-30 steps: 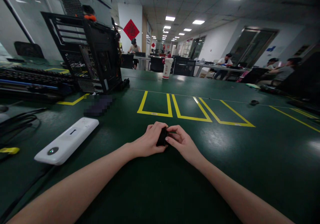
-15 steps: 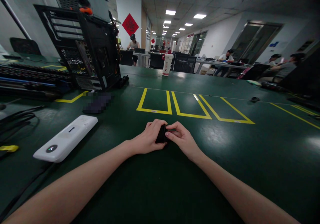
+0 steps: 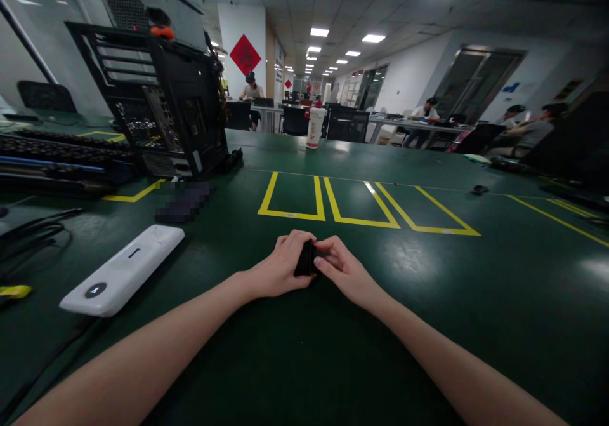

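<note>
Two bare hands pinch a small black object (image 3: pixel 305 259) at the center of the frame.
The left hand (image 3: pixel 280 266) curls its thumb and fingers around the object's dark, matte-looking body; the right hand (image 3: pixel 346 272) bends its fingers and brings the thumb to its right edge. Beneath spreads a smooth green tabletop (image 3: pixel 304 356) with soft glare. Just above center, flat yellow tape outlines (image 3: pixel 364 221) form open-topped shapes, and a pale, tapering cup (image 3: pixel 314 129) stands beyond them. At left lies a glossy white rounded bar-shaped device (image 3: pixel 124 270); upper left, an angular black computer case (image 3: pixel 183 105) stands upright.
</note>
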The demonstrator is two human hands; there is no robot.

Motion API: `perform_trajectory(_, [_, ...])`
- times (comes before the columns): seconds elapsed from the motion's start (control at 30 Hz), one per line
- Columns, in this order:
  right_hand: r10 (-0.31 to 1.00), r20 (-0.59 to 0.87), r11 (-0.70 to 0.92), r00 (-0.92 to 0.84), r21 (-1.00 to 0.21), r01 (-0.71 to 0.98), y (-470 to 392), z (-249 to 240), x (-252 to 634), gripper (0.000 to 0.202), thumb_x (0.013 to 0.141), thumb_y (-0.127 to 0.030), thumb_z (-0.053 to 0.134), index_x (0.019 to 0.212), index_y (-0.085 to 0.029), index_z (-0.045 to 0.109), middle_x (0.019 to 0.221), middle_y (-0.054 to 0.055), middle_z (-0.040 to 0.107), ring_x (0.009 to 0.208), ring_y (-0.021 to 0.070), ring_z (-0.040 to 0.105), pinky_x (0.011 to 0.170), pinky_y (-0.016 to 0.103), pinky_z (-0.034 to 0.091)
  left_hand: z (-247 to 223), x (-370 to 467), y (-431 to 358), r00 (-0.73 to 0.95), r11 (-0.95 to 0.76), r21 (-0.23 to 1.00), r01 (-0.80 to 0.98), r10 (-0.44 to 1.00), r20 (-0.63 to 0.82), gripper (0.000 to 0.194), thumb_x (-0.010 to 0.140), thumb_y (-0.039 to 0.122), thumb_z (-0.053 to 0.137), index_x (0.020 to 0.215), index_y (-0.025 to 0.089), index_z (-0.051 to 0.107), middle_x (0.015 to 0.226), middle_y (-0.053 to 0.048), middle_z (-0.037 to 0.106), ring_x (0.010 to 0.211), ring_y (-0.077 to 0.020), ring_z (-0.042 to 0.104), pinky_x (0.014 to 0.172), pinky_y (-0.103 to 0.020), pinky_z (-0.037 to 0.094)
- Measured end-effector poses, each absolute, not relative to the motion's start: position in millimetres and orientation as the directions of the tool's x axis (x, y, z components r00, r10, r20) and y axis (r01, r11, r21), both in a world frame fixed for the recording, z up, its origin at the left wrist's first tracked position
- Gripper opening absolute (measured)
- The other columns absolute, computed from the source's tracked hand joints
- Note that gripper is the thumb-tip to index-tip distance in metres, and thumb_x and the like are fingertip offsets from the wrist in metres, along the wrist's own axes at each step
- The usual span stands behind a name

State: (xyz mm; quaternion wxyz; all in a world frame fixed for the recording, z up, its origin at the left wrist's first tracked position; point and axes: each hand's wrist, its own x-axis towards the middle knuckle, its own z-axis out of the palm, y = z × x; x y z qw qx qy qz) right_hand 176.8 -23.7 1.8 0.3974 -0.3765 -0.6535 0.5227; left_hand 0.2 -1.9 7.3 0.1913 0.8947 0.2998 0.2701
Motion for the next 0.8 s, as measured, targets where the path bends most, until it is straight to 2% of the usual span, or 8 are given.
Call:
perform_trajectory(0.13, [0.932, 0.145, 0.195, -0.331, -0.973, 0.122, -20.4, -0.3, 174.6, 0.011, 0.079, -0.029, 0.050, 0.087, -0.022, 0.047, 0.088, -0.001, 0.053, 0.083, 0.0126, 0.055, 0.073, 0.028, 0.047, 7.6, 0.8, -1.7, 0.677, -0.742, 0.515, 0.429, 0.642, 0.361, 0.054, 0.070, 0.023, 0.059, 0.115, 0.022, 0.030, 0.109, -0.007, 0.043, 0.103, -0.0221, 0.043, 0.093, -0.041, 0.034])
perform_trajectory(0.3, [0.957, 0.093, 0.158, -0.275, -0.961, 0.226, -19.5, -1.2, 172.6, 0.023, 0.078, -0.032, 0.050, 0.097, -0.020, 0.048, 0.096, 0.002, 0.054, 0.092, 0.0155, 0.054, 0.080, 0.032, 0.046, 8.5, 1.0, -2.3, 0.671, -0.727, 0.535, 0.430, 0.654, 0.349, 0.054, 0.070, 0.022, 0.059, 0.115, 0.022, 0.031, 0.109, -0.007, 0.043, 0.102, -0.0218, 0.044, 0.092, -0.041, 0.034])
perform_trajectory(0.43, [0.943, 0.127, 0.231, -0.309, -0.915, 0.330, -24.2, 1.2, 173.7, 0.022, 0.081, -0.034, 0.045, 0.098, -0.021, 0.049, 0.095, 0.002, 0.056, 0.089, 0.0167, 0.055, 0.079, 0.036, 0.046, 14.0, -0.3, -4.5, 0.679, -0.718, 0.546, 0.432, 0.657, 0.327, 0.052, 0.070, 0.022, 0.058, 0.115, 0.023, 0.030, 0.109, -0.007, 0.043, 0.101, -0.0229, 0.044, 0.091, -0.043, 0.034])
perform_trajectory(0.6, [0.913, 0.173, 0.271, -0.369, -0.934, 0.232, -29.3, 2.8, 175.9, 0.024, 0.076, -0.023, 0.054, 0.099, -0.025, 0.045, 0.103, 0.001, 0.052, 0.100, 0.0165, 0.052, 0.086, 0.035, 0.044, 15.6, -0.9, -5.4, 0.687, -0.727, 0.538, 0.426, 0.647, 0.331, 0.051, 0.070, 0.020, 0.057, 0.114, 0.022, 0.031, 0.110, -0.008, 0.043, 0.101, -0.0229, 0.044, 0.091, -0.043, 0.034])
perform_trajectory(0.8, [0.932, 0.140, 0.194, -0.336, -0.972, 0.135, -25.0, 0.9, 174.5, 0.012, 0.079, -0.028, 0.050, 0.089, -0.023, 0.047, 0.092, 0.000, 0.052, 0.086, 0.0151, 0.057, 0.073, 0.032, 0.050, 7.2, 1.0, -2.4, 0.667, -0.723, 0.534, 0.437, 0.659, 0.347, 0.054, 0.070, 0.023, 0.059, 0.115, 0.022, 0.030, 0.112, -0.008, 0.042, 0.103, -0.0232, 0.043, 0.091, -0.043, 0.034])
